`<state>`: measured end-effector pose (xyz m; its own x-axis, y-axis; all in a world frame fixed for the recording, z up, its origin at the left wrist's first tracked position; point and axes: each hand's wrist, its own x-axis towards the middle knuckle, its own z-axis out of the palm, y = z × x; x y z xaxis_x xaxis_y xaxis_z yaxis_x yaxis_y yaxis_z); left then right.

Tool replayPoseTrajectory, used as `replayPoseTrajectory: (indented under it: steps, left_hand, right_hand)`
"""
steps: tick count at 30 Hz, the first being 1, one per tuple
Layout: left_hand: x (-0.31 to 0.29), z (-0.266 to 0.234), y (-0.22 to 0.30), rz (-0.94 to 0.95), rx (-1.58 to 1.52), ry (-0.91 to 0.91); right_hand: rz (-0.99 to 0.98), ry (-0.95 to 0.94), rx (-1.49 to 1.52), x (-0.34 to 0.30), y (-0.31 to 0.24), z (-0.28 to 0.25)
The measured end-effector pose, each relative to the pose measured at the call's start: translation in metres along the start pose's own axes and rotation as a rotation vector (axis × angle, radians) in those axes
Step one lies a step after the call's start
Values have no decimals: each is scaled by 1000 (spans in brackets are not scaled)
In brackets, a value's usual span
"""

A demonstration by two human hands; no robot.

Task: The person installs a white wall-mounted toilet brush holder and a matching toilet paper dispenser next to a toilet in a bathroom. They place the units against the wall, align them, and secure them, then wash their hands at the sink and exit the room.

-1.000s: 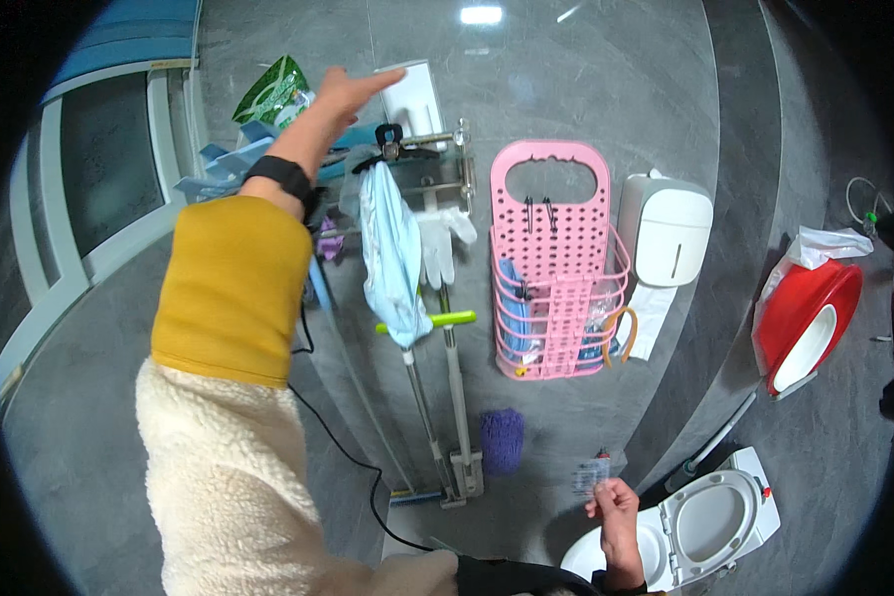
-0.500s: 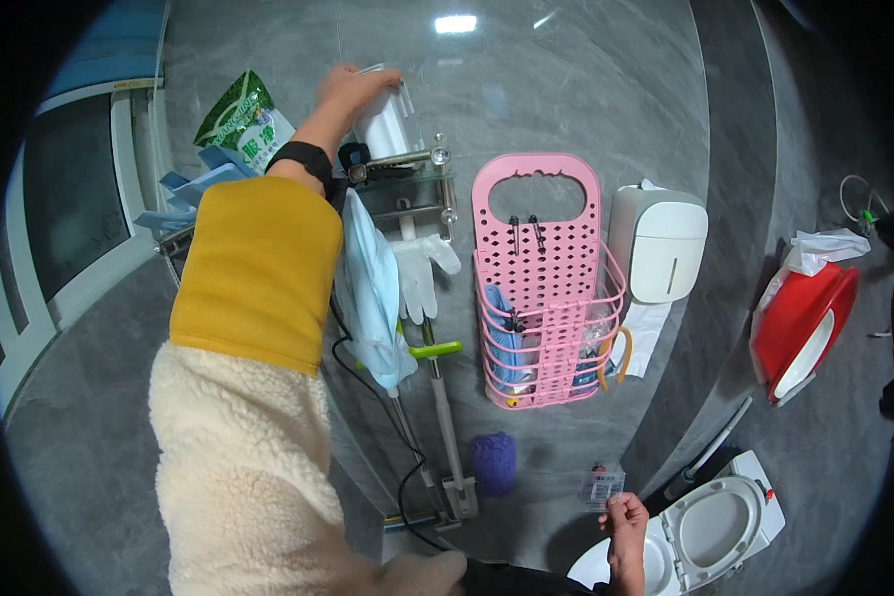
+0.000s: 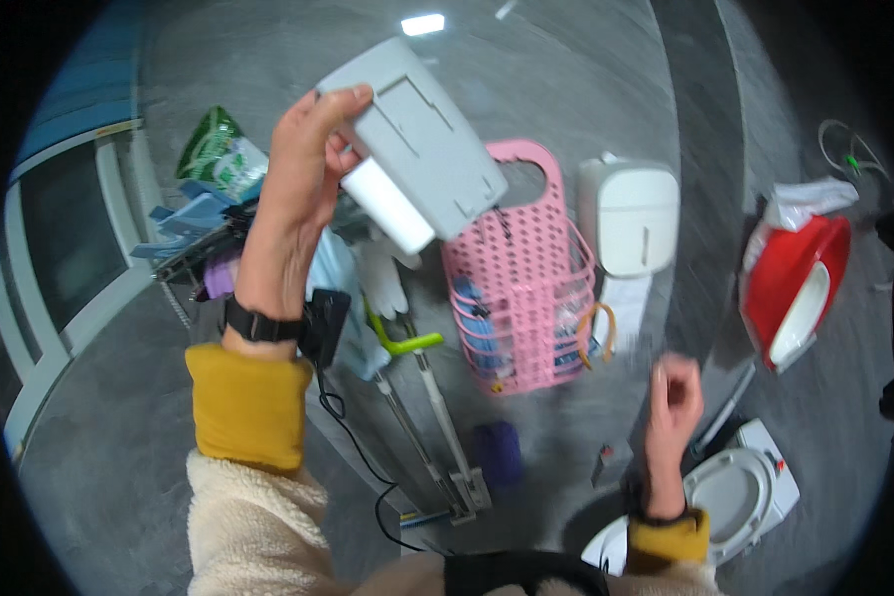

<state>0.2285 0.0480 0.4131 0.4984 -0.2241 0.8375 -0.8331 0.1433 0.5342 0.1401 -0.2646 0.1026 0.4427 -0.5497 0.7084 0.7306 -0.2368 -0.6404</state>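
My left hand (image 3: 313, 144) grips the upper left end of a light grey plastic holder (image 3: 427, 134), thumb on its flat face. The holder is tilted in the air, in front of the pink basket's top left part. Along its lower side sits a white rounded bar (image 3: 387, 204). Lower right, my right hand (image 3: 673, 402) has its fingers curled in and is blurred. Nothing shows in it. A small clear card (image 3: 611, 459) is below and left of it. The pink perforated basket (image 3: 522, 328) hangs on the wall, with blue items inside.
White dispenser (image 3: 631, 219) with paper hanging, right of the basket. Mops with a green handle (image 3: 403, 343) and a purple pad (image 3: 498, 452) are below. A rack (image 3: 194, 243) with blue pieces and a green bag (image 3: 219, 154) stands left. Toilet (image 3: 730, 502) and red basin (image 3: 800, 278) at right.
My left hand has brought the white-grey holder off the shelf area, down and to the right, showing its flat face. My right hand has risen from beside the clear card. The view has shifted.
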Motion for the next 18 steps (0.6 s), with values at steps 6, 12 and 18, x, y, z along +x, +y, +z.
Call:
replayPoseTrajectory:
  steps: [6, 12, 18]
  left_hand:
    - [-77, 96, -35, -249, -96, 148]
    - [-88, 122, -46, -236, -142, 108]
    - [-86, 133, -54, -239, -194, 79]
  right_hand:
    - [-846, 88, -334, 56, -70, 56]
    - [-741, -125, -253, 51, -58, 67]
    - [-278, -327, -118, 61, -53, 42]
